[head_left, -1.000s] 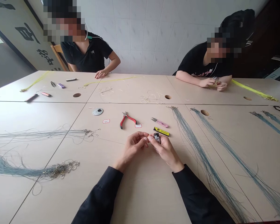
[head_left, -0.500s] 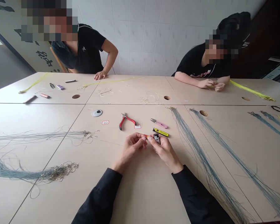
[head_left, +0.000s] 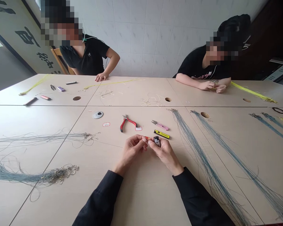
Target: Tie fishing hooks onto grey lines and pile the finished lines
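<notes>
My left hand [head_left: 132, 149] and my right hand [head_left: 163, 152] meet fingertip to fingertip over the table, both in black sleeves. The left thumb and forefinger are pinched on something too small to name. A small orange-red bit [head_left: 146, 137] shows between the two hands. My right hand is closed round a small black lighter-like object [head_left: 157, 141]. Just beyond the hands lie red-handled pliers [head_left: 127, 122], a pink thread snip [head_left: 160, 125] and a yellow and black bar [head_left: 162, 134].
Long blue-grey line bundles [head_left: 202, 157] run down the right; hooked bundles [head_left: 56, 172] lie at the left. A round disc [head_left: 97, 115] and small tags lie mid-table. Two other people sit across: one's hand [head_left: 101, 76] rests flat, the other's hands [head_left: 212, 85] work together.
My hands have hardly moved; a small orange-red bit now shows between the fingertips. The person at the far left has shifted posture.
</notes>
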### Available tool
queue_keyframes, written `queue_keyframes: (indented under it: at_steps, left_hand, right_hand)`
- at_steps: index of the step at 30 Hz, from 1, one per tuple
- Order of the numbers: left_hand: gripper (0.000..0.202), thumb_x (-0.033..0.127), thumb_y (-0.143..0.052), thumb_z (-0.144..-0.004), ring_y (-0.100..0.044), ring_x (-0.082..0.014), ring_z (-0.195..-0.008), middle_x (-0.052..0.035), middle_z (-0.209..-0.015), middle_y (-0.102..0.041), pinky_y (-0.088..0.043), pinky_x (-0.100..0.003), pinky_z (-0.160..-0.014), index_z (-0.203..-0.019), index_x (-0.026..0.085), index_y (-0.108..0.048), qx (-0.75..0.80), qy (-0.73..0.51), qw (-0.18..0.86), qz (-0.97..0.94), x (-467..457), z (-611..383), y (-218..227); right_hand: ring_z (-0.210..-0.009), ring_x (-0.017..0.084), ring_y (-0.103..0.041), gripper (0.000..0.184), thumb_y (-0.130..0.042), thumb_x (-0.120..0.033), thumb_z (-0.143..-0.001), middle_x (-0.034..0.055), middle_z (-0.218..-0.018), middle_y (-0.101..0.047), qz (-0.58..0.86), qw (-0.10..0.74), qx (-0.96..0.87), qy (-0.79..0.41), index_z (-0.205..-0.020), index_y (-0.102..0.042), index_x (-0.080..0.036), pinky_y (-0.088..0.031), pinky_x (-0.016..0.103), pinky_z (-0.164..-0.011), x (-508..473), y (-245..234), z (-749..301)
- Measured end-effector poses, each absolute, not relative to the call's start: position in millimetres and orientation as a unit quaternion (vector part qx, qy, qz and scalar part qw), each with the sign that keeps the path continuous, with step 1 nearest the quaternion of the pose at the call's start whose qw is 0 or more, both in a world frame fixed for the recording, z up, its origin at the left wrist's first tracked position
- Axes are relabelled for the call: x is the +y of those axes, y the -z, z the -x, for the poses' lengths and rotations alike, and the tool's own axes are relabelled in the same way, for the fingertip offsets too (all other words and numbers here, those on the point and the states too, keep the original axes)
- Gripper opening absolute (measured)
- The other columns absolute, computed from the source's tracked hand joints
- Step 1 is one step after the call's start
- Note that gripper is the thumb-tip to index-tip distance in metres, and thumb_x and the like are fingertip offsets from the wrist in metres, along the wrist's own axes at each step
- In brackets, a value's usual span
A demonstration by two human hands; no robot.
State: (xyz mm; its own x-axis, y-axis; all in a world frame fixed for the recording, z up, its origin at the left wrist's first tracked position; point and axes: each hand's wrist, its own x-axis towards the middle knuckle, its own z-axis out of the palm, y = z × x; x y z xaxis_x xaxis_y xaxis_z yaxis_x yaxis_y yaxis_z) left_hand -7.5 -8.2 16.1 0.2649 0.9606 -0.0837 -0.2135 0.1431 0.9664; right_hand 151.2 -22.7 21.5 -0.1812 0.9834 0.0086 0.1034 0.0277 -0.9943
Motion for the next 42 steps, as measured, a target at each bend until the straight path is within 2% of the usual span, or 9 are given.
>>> queue_keyframes:
  at_steps: [11, 15, 19, 26, 31, 36, 42]
  left_hand:
    - [0.034, 0.046, -0.072, -0.083, -0.052, -0.0110, -0.060, -0.0014, -0.064, -0.062, -0.040, -0.024, -0.059, -0.081, 0.013, -0.066, 0.392, -0.470, 0.634, -0.473, -7.4, 7.6, -14.2]
    - [0.035, 0.047, -0.072, -0.082, -0.052, -0.0107, -0.059, -0.0011, -0.063, -0.062, -0.039, -0.024, -0.058, -0.078, 0.013, -0.064, 0.408, -0.461, 0.627, -0.477, -8.0, 7.0, -15.4]
    - [0.037, 0.049, -0.072, -0.081, -0.051, -0.0100, -0.056, -0.0002, -0.061, -0.059, -0.037, -0.023, -0.056, -0.077, 0.013, -0.062, 0.418, -0.447, 0.628, -0.482, -7.9, 6.7, -14.6]
    - [0.040, 0.051, -0.075, -0.076, -0.035, -0.0054, -0.049, 0.0044, -0.056, -0.049, -0.025, -0.021, -0.048, -0.076, 0.013, -0.061, 0.433, -0.428, 0.633, -0.478, -7.3, 9.2, -19.0]
    - [0.043, 0.053, -0.077, -0.073, -0.030, -0.0047, -0.049, 0.0061, -0.055, -0.043, -0.021, -0.020, -0.046, -0.074, 0.013, -0.060, 0.436, -0.428, 0.637, -0.470, -7.4, 9.4, -21.6]
    - [0.044, 0.054, -0.075, -0.075, -0.030, -0.0048, -0.049, 0.0058, -0.056, -0.044, -0.021, -0.021, -0.046, -0.077, 0.013, -0.062, 0.440, -0.428, 0.632, -0.472, -7.6, 8.6, -20.1]
    - [0.041, 0.053, -0.071, -0.079, -0.036, -0.0062, -0.051, 0.0038, -0.058, -0.048, -0.025, -0.021, -0.048, -0.080, 0.013, -0.063, 0.456, -0.438, 0.610, -0.478, -8.2, 9.5, -16.6]
  right_hand:
    - [-0.066, 0.014, -0.049, 0.030, -0.056, -0.040, -0.094, 0.0001, -0.074, -0.061, 0.454, 0.433, -0.593, -0.504, -0.075, -0.062, -0.018, -0.039, 0.027, -0.067, -20.7, -18.6, -150.7]
    - [-0.063, 0.013, -0.046, 0.032, -0.058, -0.045, -0.092, -0.0007, -0.069, -0.058, 0.485, 0.434, -0.582, -0.488, -0.077, -0.062, -0.017, -0.038, 0.026, -0.063, -21.4, -16.7, -150.8]
    - [-0.066, 0.014, -0.047, 0.031, -0.057, -0.043, -0.093, 0.0003, -0.071, -0.059, 0.484, 0.424, -0.592, -0.486, -0.077, -0.062, -0.017, -0.039, 0.027, -0.067, -22.4, -17.3, -151.7]
    - [-0.064, 0.013, -0.042, 0.029, -0.058, -0.043, -0.091, -0.0012, -0.069, -0.051, 0.508, 0.418, -0.597, -0.459, -0.078, -0.061, -0.017, -0.036, 0.026, -0.062, -22.2, -13.6, -153.5]
    - [-0.064, 0.013, -0.040, 0.030, -0.058, -0.043, -0.091, -0.0015, -0.068, -0.048, 0.510, 0.424, -0.596, -0.453, -0.078, -0.060, -0.017, -0.034, 0.026, -0.061, -21.7, -13.1, -153.2]
    - [-0.062, 0.012, -0.038, 0.032, -0.059, -0.045, -0.090, -0.0022, -0.066, -0.044, 0.510, 0.428, -0.591, -0.455, -0.073, -0.056, -0.018, -0.035, 0.026, -0.061, -22.1, -16.0, -153.0]
    - [-0.058, 0.013, -0.036, 0.032, -0.058, -0.050, -0.089, -0.0030, -0.062, -0.042, 0.515, 0.451, -0.552, -0.476, -0.081, -0.057, -0.019, -0.033, 0.026, -0.055, -21.2, -10.0, -152.2]
